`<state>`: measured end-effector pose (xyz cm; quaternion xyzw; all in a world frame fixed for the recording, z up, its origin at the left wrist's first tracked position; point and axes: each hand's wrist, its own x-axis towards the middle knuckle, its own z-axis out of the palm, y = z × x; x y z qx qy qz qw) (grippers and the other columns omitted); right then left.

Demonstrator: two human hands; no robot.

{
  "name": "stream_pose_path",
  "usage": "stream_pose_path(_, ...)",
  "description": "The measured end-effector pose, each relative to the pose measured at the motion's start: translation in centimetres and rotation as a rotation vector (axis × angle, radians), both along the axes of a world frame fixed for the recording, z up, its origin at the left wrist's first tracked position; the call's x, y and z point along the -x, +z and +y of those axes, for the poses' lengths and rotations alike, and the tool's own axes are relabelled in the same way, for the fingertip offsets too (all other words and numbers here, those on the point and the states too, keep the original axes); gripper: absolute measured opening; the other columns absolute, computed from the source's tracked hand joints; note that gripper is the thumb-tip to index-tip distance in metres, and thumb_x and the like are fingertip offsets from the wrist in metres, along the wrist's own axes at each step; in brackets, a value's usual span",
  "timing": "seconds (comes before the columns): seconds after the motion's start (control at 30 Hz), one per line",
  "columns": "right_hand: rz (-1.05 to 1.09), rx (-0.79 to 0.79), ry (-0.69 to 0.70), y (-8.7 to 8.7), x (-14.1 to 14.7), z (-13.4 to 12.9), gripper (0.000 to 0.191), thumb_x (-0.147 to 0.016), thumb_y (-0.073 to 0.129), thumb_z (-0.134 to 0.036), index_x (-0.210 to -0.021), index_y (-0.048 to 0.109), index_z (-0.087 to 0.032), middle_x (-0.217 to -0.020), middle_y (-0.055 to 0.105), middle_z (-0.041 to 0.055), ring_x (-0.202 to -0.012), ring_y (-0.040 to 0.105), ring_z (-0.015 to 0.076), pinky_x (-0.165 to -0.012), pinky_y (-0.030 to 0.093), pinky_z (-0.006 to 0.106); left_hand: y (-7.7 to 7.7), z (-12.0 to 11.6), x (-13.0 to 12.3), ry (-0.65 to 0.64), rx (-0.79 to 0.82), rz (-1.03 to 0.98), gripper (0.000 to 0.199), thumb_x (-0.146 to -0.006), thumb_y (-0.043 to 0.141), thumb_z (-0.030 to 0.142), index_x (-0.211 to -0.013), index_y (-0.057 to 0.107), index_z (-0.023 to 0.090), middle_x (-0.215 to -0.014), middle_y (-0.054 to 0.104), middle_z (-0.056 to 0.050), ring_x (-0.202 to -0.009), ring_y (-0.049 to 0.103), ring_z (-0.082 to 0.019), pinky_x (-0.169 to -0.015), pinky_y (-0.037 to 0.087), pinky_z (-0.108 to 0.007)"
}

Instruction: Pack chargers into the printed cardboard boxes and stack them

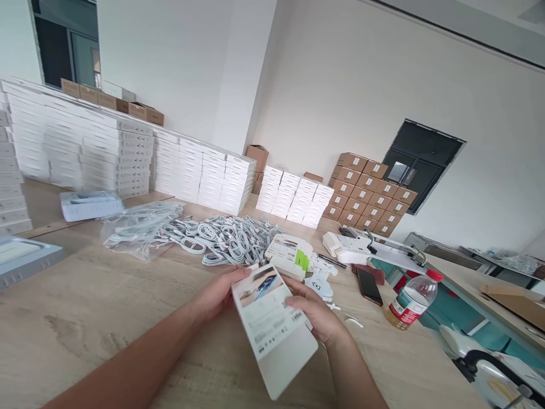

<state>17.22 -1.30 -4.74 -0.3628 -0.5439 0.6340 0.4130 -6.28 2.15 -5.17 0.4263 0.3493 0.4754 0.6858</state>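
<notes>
A white printed cardboard box (272,318) with an open flap at its near end is tilted above the table in front of me. Its upper side carries a picture, small text and a barcode. My left hand (221,292) grips its far left corner, thumb on top. On its right side my right hand (313,309) is closed, thumb over the printed face and the other fingers partly hidden beneath. Just beyond my hands lie a stack of similar boxes (286,255) with a green label and a pile of coiled white cables (238,238).
Bagged cables (142,227) lie left of the pile. White box stacks (200,173) line the table's back; brown cartons (361,193) stand behind. To the right are paper pieces (320,284), a pen (332,261), a phone (369,286) and a bottle (413,301). Grey trays (29,264) sit left.
</notes>
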Motion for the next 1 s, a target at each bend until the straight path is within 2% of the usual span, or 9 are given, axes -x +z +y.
stream_pose_path(0.07, -0.012, 0.018, 0.041, 0.1, 0.0, -0.3, 0.062, -0.072, 0.074, -0.026, -0.132, 0.060, -0.026, -0.114, 0.074, 0.0049, -0.102, 0.069, 0.0282, -0.087, 0.051, 0.040, 0.3, -0.1, 0.3, -0.058, -0.037, 0.006, 0.030, -0.074, 0.075, 0.042, -0.084, 0.072, 0.013, -0.082, 0.077, -0.009, -0.071, 0.071, -0.024, -0.063, 0.054, -0.030)
stream_pose_path(0.13, -0.024, 0.025, 0.026, 0.1, 0.0, -0.5, 0.061, -0.071, 0.074, -0.025, -0.130, 0.061, -0.027, -0.115, 0.073, 0.0045, -0.103, 0.069, 0.0284, -0.086, 0.051, 0.040, 0.5, -0.2, 0.6, -0.078, -0.049, 0.045, 0.033, -0.075, 0.075, 0.044, -0.082, 0.075, 0.012, -0.081, 0.078, -0.011, -0.069, 0.071, -0.024, -0.063, 0.052, -0.029)
stream_pose_path(0.27, -0.006, 0.011, 0.047, 0.1, -0.1, -0.5, 0.063, -0.069, 0.075, -0.025, -0.130, 0.061, -0.027, -0.117, 0.073, 0.0055, -0.103, 0.069, 0.0295, -0.088, 0.051, 0.044, 0.6, 0.1, 0.9, -0.043, 0.006, 0.076, 0.034, -0.072, 0.079, 0.045, -0.075, 0.075, 0.011, -0.073, 0.077, -0.010, -0.060, 0.067, -0.020, -0.059, 0.050, -0.028)
stream_pose_path(0.47, 0.010, -0.025, 0.099, 0.0, 0.2, -0.4, 0.063, -0.071, 0.075, -0.026, -0.132, 0.059, -0.027, -0.117, 0.073, 0.0057, -0.103, 0.069, 0.0299, -0.089, 0.051, 0.046, -0.3, 0.5, 0.7, -0.019, 0.051, 0.059, 0.029, -0.066, 0.084, 0.038, -0.070, 0.074, 0.012, -0.068, 0.076, -0.008, -0.056, 0.065, -0.019, -0.056, 0.049, -0.028)
stream_pose_path(0.63, 0.041, -0.035, 0.074, -0.1, 0.3, -0.1, 0.061, -0.071, 0.073, -0.024, -0.131, 0.061, -0.027, -0.119, 0.072, 0.0058, -0.105, 0.068, 0.0294, -0.091, 0.050, 0.044, -0.3, 0.7, 0.6, -0.077, 0.054, -0.034, 0.035, -0.070, 0.081, 0.044, -0.084, 0.076, 0.012, -0.083, 0.079, -0.010, -0.069, 0.070, -0.021, -0.067, 0.054, -0.031)
stream_pose_path(0.73, 0.042, -0.047, 0.096, 0.0, 0.5, -0.6, 0.063, -0.070, 0.074, -0.026, -0.132, 0.060, -0.026, -0.122, 0.071, 0.0068, -0.107, 0.067, 0.0312, -0.094, 0.048, 0.047, -0.4, 0.3, 0.6, -0.107, 0.045, -0.066, 0.033, -0.069, 0.082, 0.042, -0.081, 0.075, 0.011, -0.080, 0.078, -0.010, -0.068, 0.069, -0.021, -0.067, 0.054, -0.030)
stream_pose_path(0.87, 0.002, -0.020, 0.089, -0.6, 0.2, -1.6, 0.065, -0.071, 0.076, -0.031, -0.134, 0.059, -0.030, -0.131, 0.066, 0.0076, -0.113, 0.064, 0.0347, -0.098, 0.046, 0.050, -1.0, -0.5, 0.3, 0.040, 0.064, 0.000, 0.028, -0.058, 0.089, 0.031, -0.063, 0.069, 0.012, -0.061, 0.072, -0.006, -0.058, 0.065, -0.017, -0.060, 0.051, -0.028)
stream_pose_path(0.93, -0.002, 0.030, 0.034, -1.5, -0.3, -1.3, 0.063, -0.074, 0.075, -0.034, -0.135, 0.058, -0.033, -0.139, 0.060, 0.0072, -0.123, 0.058, 0.0346, -0.103, 0.044, 0.048, -1.7, -0.3, 0.2, 0.101, 0.086, 0.043, 0.029, -0.057, 0.089, 0.032, -0.061, 0.067, 0.013, -0.061, 0.071, -0.007, -0.060, 0.066, -0.020, -0.062, 0.052, -0.032)
stream_pose_path(1.0, -0.018, 0.087, 0.040, -2.4, -0.6, -0.8, 0.068, -0.073, 0.076, -0.038, -0.138, 0.055, -0.033, -0.142, 0.057, 0.0087, -0.126, 0.056, 0.0370, -0.102, 0.045, 0.049, -2.2, -0.2, 0.1, 0.146, 0.095, 0.083, 0.033, -0.056, 0.090, 0.035, -0.061, 0.065, 0.013, -0.062, 0.070, -0.008, -0.062, 0.068, -0.022, -0.063, 0.054, -0.035)
